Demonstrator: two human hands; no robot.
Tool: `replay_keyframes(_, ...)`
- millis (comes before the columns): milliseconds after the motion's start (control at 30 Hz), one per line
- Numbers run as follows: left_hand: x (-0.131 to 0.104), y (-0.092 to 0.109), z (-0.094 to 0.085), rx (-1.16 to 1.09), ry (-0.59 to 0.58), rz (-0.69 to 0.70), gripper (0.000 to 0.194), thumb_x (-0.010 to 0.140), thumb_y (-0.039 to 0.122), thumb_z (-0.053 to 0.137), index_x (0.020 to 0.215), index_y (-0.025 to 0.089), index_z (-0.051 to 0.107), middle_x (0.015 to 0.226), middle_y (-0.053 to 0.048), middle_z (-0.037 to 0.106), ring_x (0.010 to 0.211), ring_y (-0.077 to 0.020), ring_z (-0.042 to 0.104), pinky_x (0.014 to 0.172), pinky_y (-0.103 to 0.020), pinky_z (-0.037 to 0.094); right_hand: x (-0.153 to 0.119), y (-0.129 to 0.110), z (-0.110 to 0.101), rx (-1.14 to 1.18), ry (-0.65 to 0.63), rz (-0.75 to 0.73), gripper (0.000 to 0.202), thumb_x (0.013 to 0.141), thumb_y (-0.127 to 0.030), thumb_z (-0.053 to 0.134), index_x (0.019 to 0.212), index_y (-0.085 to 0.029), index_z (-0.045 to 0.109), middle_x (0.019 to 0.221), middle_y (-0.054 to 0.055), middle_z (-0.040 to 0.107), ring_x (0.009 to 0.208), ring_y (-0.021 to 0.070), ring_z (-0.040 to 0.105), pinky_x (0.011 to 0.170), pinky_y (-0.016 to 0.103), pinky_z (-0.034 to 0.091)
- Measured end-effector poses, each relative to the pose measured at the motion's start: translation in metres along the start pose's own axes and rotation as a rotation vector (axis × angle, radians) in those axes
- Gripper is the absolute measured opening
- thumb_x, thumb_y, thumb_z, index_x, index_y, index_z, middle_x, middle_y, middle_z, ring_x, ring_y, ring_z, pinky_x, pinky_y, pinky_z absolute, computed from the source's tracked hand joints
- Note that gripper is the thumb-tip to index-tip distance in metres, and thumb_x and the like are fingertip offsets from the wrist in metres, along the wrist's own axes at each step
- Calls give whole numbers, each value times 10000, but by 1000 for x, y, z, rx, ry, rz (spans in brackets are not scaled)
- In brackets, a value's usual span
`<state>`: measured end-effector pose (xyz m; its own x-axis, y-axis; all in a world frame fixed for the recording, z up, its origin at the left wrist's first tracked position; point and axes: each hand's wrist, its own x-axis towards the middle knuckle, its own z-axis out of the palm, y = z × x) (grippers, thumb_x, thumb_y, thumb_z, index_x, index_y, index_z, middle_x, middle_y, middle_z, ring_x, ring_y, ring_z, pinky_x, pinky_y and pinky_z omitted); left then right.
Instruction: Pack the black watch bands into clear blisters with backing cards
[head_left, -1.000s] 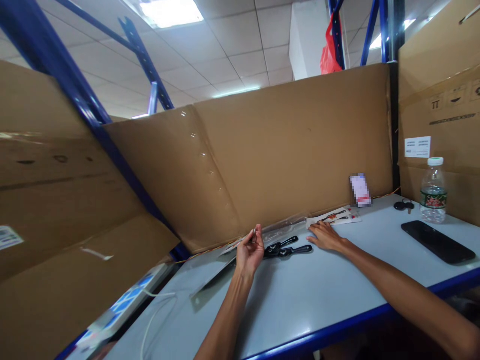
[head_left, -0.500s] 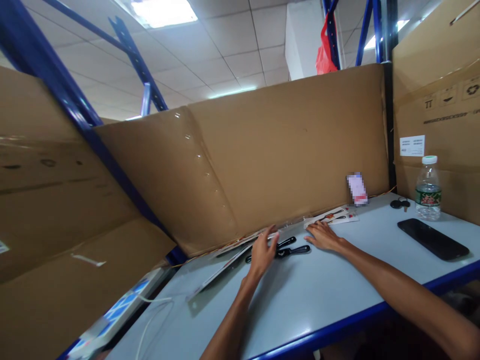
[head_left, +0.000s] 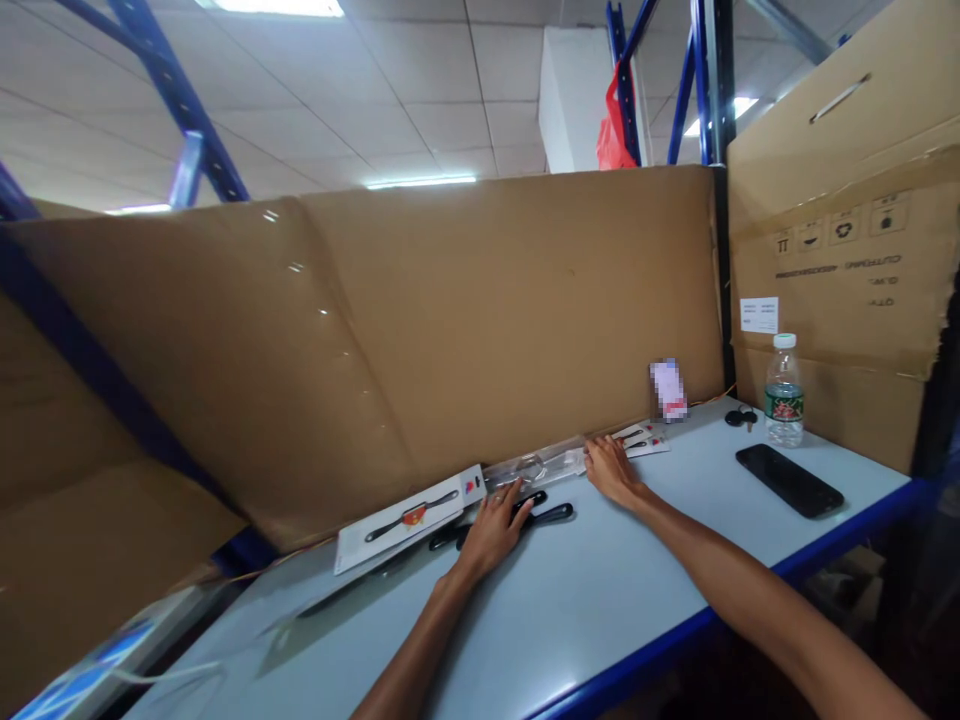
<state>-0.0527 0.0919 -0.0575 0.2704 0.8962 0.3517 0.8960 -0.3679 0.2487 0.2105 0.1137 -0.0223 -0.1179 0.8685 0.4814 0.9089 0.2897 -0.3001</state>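
Black tools (head_left: 553,514) (two) beneath left grip (head_left: 491,527)

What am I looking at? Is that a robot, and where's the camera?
No robot here, just a person's two bare hands! The camera is worn on the person's head, looking forward and down, so you see almost what they see.

The left hand is spread over two black tools; I can't tell if it touches them. The right hand is by some clear plastic packaging; its fingertips are too small to show a grip.

On the grey table there's also a printed card on the left, and a water bottle, keys and a dark phone on the right.
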Motion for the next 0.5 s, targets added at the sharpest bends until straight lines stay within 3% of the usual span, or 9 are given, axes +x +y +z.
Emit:
replay_keyframes(133, -5, 7, -6, -206, 33, 62, 574, 899, 591, 539, 1328, 223, 635, 1441, -116, 584, 1408, -299, 442, 1202, -500, 241, 3, 3, 4, 53, -26, 155, 255, 968, -310, 544, 1177, -174, 596, 1113, 127, 705, 1110, 240, 604, 946, 322, 394)
replay_keyframes(267, -9, 18, -9, -431, 40, 78, 530, 820, 602, 655, 1239, 281, 702, 1377, -87, 641, 1419, -311, 426, 1225, -507, 156, 9, 11, 5, 130, -77, 326, 408, 917, -346, 633, 1273, -173, 536, 1139, 138, 694, 1061, 233, 652, 801, 271, 455)
replay_keyframes(400, -12, 32, -10, -404, 15, 67, 504, 835, 570, 655, 1262, 305, 690, 1396, -68, 628, 1444, -320, 387, 1229, -535, 115, 12, 21, -3, 98, -97, 330, 366, 863, -248, 676, 1210, -172, 586, 1105, 121, 720, 1029, 222, 682, 764, 248, 465)
replay_keyframes(500, -14, 41, -13, -323, -26, 91, 506, 888, 543, 596, 1333, 305, 640, 1453, -67, 577, 1464, -307, 357, 1231, -538, 109, 11, 27, -13, 50, -103, 293, 354, 855, -292, 698, 1165, -146, 612, 1097, 166, 723, 1035, 264, 688, 766, 275, 471)
